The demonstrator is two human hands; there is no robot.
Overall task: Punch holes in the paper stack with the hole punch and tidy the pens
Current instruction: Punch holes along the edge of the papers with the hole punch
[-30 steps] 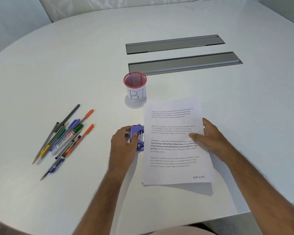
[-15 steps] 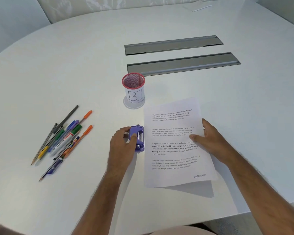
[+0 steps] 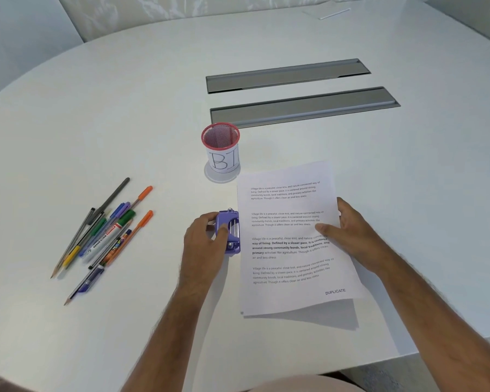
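A purple hole punch (image 3: pixel 230 232) sits at the left edge of the printed paper stack (image 3: pixel 290 244) on the white table. My left hand (image 3: pixel 205 239) grips the punch from the left, thumb on its top. On the stack's right side my right hand (image 3: pixel 351 233) lies with its fingers flat, thumb on the text. A loose bunch of pens and pencils (image 3: pixel 102 236) lies to the left. Just beyond the paper's far left corner stands a red mesh pen cup (image 3: pixel 220 149) with a white label, and nothing shows inside it.
Two long grey cable trays (image 3: pixel 300 108) are set into the table (image 3: pixel 125 108) beyond the cup. A white sheet (image 3: pixel 327 11) lies at the far edge. The table's near edge runs just below the paper at the right.
The paper's left edge now sits closer against the punch. Both hands stay in nearly the same places.
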